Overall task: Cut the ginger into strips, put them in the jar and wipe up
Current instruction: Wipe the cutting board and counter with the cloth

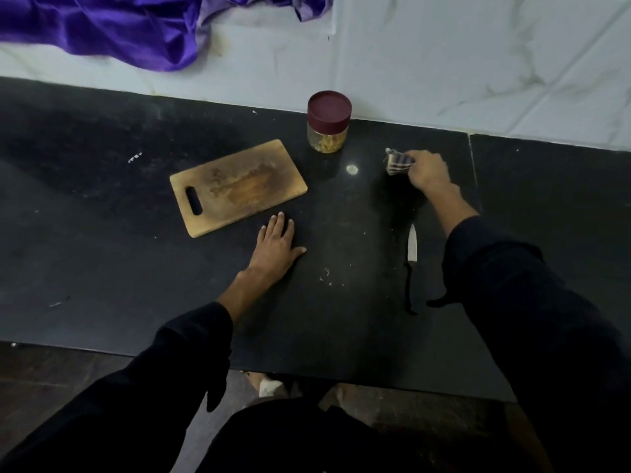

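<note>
Two hands: right hand (428,172) gripping cloth (397,162), left hand (278,242) flat (countertop (102,233)).

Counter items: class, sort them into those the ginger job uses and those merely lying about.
Job: jar, board, knife, cloth gripped by right hand, left hand flat on counter.
Lying about: purple fabric.

The cutting board (238,186) is matt, stained wood. The counter (102,233) is glossy dark stone. The far cloth (112,25) is shiny satin.
</note>
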`<action>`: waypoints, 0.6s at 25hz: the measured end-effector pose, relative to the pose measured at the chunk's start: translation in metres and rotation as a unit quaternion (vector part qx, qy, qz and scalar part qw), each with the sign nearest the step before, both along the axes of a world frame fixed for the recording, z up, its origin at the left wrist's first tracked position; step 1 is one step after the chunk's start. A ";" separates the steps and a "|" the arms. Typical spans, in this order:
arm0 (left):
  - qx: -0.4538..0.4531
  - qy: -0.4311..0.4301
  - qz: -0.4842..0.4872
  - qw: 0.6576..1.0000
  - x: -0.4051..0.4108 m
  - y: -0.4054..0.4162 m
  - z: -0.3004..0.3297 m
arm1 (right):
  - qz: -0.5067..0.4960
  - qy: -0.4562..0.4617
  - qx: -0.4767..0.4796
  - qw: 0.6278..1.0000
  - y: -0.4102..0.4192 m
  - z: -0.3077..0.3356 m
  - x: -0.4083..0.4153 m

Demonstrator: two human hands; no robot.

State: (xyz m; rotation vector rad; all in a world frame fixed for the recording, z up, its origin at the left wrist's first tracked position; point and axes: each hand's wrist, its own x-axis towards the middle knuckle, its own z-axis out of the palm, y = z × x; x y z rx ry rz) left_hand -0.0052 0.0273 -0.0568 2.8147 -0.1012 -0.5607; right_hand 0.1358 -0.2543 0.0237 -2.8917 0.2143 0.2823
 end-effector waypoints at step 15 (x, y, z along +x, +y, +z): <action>0.049 -0.015 0.014 0.999 -0.006 -0.007 -0.001 | 0.228 0.026 0.009 0.973 0.097 -0.004 -0.154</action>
